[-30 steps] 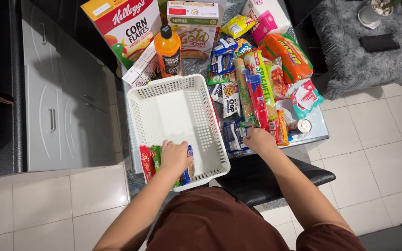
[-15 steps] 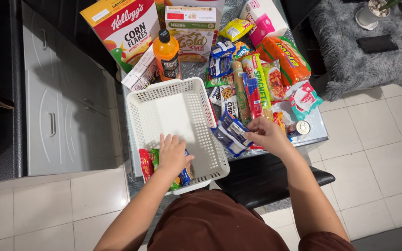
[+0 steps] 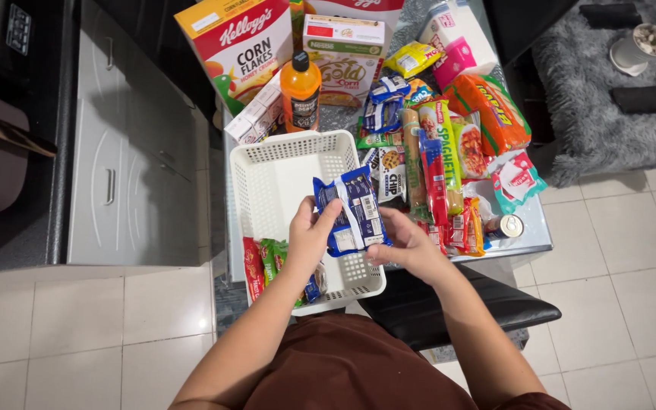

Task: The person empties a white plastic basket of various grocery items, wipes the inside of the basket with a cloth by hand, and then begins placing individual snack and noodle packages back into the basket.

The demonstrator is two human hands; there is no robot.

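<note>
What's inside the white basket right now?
In the white basket, a few snack packets, red and green, lie along the near wall. The left hand, right hand and the blue packet they hold cover part of the floor.

One white basket (image 3: 267, 178), one orange bottle (image 3: 301, 91) — two cereal boxes (image 3: 241, 49).

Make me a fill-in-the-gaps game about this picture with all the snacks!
1. Both hands hold a ______ snack packet above the basket.
2. The basket with holes in its walls is ______ in colour.
3. The bottle behind the basket holds an ______ drink.
4. The left hand and the right hand grip the packet from ______ sides.

Missing words: blue; white; orange; opposite
</note>
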